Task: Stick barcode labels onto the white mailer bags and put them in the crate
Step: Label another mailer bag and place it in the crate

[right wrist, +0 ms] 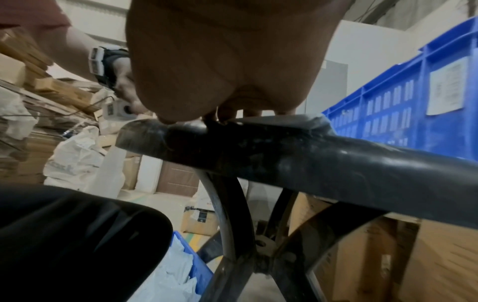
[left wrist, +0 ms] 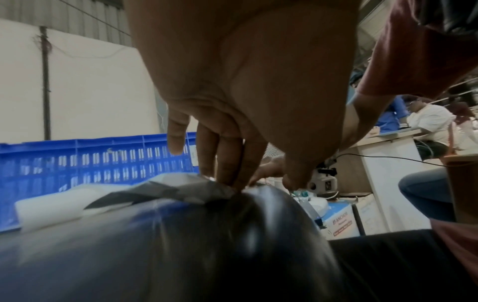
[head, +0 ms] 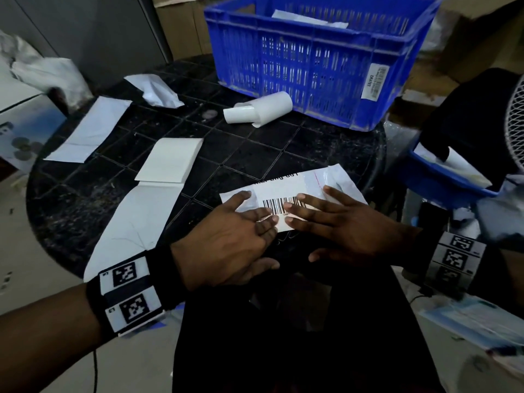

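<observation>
A white mailer bag lies at the near edge of the round black table, with a barcode label on it. My left hand presses flat on the bag's left part, fingers straight, fingertips at the label's left edge. From the right, my right hand lies flat with spread fingers on the label and bag. The blue crate stands at the table's far side with a white bag inside. In the left wrist view my left hand's fingers press down on the bag.
Label backing sheets, a long white strip, a curled paper roll, a crumpled paper and another strip lie on the table. A second blue bin with white bags sits to the right, beside a fan.
</observation>
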Tool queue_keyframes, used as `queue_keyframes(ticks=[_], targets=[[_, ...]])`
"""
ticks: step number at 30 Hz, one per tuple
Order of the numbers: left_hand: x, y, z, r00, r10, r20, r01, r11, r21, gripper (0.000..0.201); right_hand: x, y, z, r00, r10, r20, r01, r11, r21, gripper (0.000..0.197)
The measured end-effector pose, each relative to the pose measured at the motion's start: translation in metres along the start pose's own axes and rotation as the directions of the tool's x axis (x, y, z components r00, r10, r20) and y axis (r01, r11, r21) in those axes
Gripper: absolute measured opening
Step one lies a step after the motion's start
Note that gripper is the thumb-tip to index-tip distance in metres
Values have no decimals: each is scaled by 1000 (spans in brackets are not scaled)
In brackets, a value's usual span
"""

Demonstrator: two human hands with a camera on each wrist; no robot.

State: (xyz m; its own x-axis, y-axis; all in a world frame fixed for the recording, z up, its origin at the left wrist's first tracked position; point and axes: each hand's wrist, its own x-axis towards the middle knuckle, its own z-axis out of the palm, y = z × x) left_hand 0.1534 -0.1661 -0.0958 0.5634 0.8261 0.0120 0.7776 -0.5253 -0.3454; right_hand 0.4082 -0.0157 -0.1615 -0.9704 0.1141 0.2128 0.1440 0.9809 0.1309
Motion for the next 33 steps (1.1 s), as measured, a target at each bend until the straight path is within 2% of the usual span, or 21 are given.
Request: queue_keyframes(ticks=[4,6,11,14,16,18,20,22,24,27,30,33], targets=[[-11,7,1,996,-61,59,65,995,-81,91,-12,2,2,1000,18,8,-18,999,-30,73],[-17,10,2,993,-87,80,96,989,-111,97,-21,6,-1,999,37,11,-37,998,-48,73],[-14,15,-5,989,-98,110,106,992,-71,98,-31,5,-19,993,111,-38,-113,992,-57,68],[-4,1,-21,992,-100,78,113,976,-188,86,-17,5,-33,987,146,-72,-144,989,30,57],[10,-17,-31,973,-222,57,226,896,-383,77,-1,10,-41,977,191,-91,-177,974,142,42],[31,-39,-33,926,-369,83,362,802,-475,83,17,16,-43,958,259,-120,-228,948,220,37],[51,-58,-32,882,-426,201,469,748,-471,91,32,20,-43,937,331,-108,-296,921,254,50],[67,-64,-26,824,-429,370,566,659,-496,75,45,23,-40,925,380,-25,-362,899,247,70],[76,-64,-16,780,-440,445,621,634,-462,71,51,25,-34,916,400,14,-393,891,229,76],[77,-62,-6,751,-480,453,657,609,-443,82,50,26,-32,880,475,-3,-464,860,213,82],[70,-65,-9,729,-537,425,684,532,-500,71,42,30,-33,818,572,-53,-555,811,184,84],[69,-66,-16,723,-618,308,674,535,-509,65,39,37,-37,769,622,-147,-590,780,209,91]])
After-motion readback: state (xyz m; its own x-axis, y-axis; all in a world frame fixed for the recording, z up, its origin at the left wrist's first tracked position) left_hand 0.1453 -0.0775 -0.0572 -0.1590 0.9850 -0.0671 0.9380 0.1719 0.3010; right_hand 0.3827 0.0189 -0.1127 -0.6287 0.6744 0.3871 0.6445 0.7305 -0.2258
